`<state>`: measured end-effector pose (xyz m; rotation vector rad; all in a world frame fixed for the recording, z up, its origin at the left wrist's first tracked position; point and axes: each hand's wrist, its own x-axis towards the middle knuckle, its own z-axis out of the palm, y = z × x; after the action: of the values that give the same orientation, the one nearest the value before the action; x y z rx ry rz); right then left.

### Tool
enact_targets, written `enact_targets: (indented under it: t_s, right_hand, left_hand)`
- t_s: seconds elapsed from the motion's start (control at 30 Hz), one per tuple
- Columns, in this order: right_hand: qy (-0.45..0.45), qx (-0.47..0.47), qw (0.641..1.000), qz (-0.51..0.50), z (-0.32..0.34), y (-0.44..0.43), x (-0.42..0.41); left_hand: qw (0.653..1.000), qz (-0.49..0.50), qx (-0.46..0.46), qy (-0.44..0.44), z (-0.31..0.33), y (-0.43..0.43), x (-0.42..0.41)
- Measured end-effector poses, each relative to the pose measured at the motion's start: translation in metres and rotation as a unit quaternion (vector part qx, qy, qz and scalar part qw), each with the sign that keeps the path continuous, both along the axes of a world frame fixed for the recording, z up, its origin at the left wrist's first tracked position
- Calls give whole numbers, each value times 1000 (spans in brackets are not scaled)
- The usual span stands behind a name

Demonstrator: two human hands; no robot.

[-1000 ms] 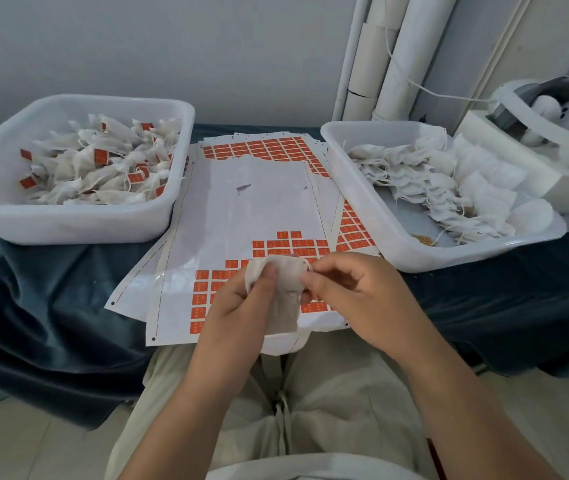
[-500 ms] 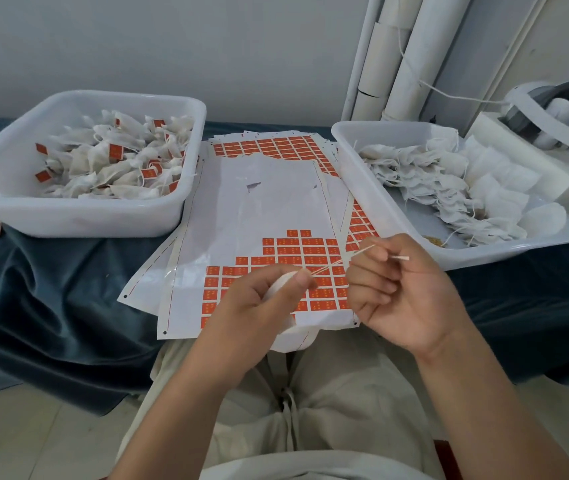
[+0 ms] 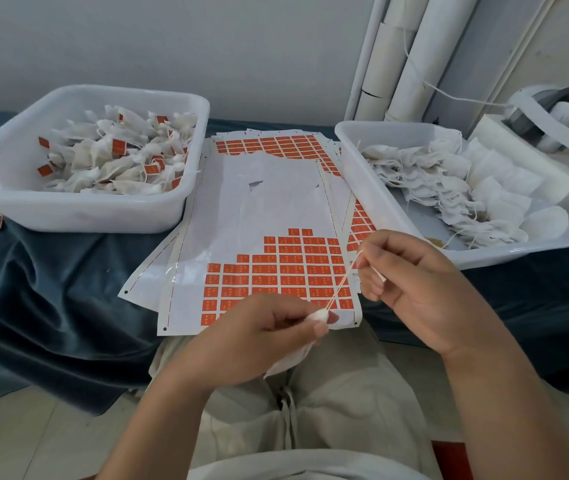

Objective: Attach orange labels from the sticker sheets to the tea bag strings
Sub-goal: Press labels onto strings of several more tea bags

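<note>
White string (image 3: 343, 282), newly drawn out, runs from left fingers (image 3: 320, 329) gripping the tea bag (image 3: 290, 358) to pinching right fingers (image 3: 370, 258).

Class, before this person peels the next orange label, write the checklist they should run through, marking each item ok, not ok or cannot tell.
1. Tea bag pinched in the left hand: ok.
2. String stretched straight from the bag to the right hand: ok.
3. String bare, no label on it: ok.
4. Orange labels left on the top sticker sheet: ok.
5. A hand free to peel: not ok, both hold something.
</note>
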<state>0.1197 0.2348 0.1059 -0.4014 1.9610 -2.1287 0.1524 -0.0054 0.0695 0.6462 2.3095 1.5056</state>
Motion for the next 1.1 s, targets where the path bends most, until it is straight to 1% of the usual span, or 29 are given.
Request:
enact_targets:
  t_s: [0.17,0.23,0.3,0.37,0.43,0.5,0.6,0.77,0.87,0.93,0.97,1.03,1.1]
  right_hand:
    - [31,51,997,-38,-5,-2,-2]
    - [30,49,997,-50,-7,-3,-4]
    - [24,30,998,-54,-8,-4,-4]
    - [22,33,997,-69,-9,-7,-4]
    - [19,60,995,-73,-12,-15,0]
    - [23,112,992,-56,-16,-26,4]
    - [55,162,985,-7,-16,-40,10]
    - [62,199,978,13,-11,-39,14]
    - [89,270,958,33,-11,-37,17]
    - [127,322,938,27,-8,-37,20]
    - [156,357,921,15,-6,-36,22]
    - [228,434,872,-16,-2,-36,25]
    - [301,465,832,-34,4,-37,26]
  left_hand:
    - [999,29,-15,-13,0,-6,-3]
    - [999,41,-4,-3,-1,-8,-4]
    - [997,60,33,17,-3,-9,-5]
    - [993,75,92,26,-6,-9,-7]
    - [985,76,154,25,-6,-5,-7]
    - [976,71,204,30,-6,1,-7]
    - [967,92,232,54,-8,7,-6]
    - [950,161,269,12,-3,10,-2]
    - [950,193,243,26,-2,10,-1]
    - [954,226,188,52,-4,11,-1]
    - [956,243,145,73,-5,11,-1]
    - [957,256,58,126,-6,10,-2]
    - [958,231,-18,168,-4,9,-2]
